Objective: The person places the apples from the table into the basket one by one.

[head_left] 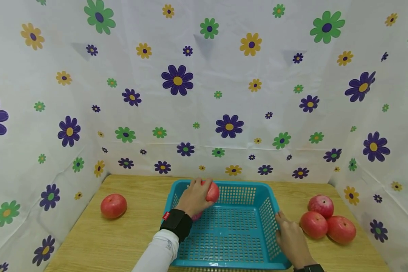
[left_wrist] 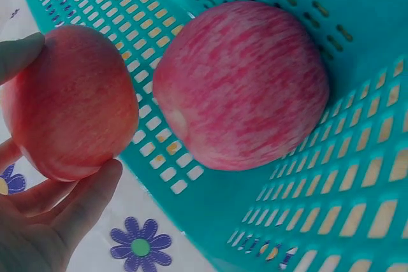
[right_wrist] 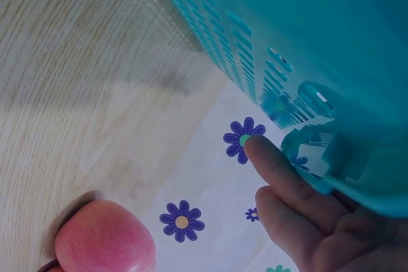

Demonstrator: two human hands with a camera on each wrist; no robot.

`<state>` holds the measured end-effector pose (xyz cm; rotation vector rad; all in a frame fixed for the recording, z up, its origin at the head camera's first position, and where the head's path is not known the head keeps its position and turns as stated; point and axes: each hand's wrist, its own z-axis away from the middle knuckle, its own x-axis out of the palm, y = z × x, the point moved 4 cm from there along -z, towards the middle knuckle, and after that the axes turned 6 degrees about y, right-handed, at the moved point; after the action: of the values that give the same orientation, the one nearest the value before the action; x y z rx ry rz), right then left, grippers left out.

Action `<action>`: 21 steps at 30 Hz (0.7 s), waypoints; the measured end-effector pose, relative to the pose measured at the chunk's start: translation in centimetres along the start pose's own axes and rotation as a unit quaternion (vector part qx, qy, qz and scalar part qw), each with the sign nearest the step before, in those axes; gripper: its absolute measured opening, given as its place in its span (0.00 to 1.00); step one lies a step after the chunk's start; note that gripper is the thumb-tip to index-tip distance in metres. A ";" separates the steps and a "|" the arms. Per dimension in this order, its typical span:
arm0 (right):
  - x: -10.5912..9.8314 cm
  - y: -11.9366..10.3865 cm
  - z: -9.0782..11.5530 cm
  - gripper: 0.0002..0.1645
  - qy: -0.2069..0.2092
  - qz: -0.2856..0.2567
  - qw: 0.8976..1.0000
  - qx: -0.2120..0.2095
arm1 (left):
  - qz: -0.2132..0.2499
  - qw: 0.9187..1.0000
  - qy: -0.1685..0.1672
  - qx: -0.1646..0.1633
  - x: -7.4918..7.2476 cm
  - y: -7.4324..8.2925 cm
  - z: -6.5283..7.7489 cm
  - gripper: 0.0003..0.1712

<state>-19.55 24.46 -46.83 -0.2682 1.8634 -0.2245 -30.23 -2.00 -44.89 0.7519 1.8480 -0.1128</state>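
My left hand [head_left: 194,198] grips a red apple [head_left: 213,192] over the far left part of a blue plastic basket [head_left: 221,223]. The left wrist view shows thumb and fingers around this apple [left_wrist: 76,103]. Below it, a pink-streaked apple [left_wrist: 242,87] lies inside the basket, against its perforated walls; the left hand mostly hides it in the head view. At the basket's right side, my right hand [head_left: 290,238] holds the rim. In the right wrist view, two of its fingers [right_wrist: 287,189] extend outside the wall, while the rim partly hides the rest.
One apple [head_left: 113,206] sits on the wooden table [head_left: 139,226] left of the basket. Three more are clustered at the right, a streaked apple [head_left: 321,206] behind two redder ones. Flower-printed white cloth [head_left: 204,105] encloses the table's back and sides.
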 end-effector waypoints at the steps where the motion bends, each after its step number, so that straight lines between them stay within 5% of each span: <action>1: 0.0 0.0 0.0 0.27 0.001 -0.001 1.000 0.000 | -0.003 1.000 -0.001 0.001 0.1 -0.1 0.0 0.38; 21: -0.2 -0.1 0.2 0.27 0.015 -0.005 1.000 -0.010 | 0.061 0.996 -0.049 -0.036 1.1 -0.9 0.0 0.38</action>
<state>-19.32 24.38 -46.70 -0.2896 1.8942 -0.2175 -30.94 -2.27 -46.07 0.7933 1.7003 -0.0041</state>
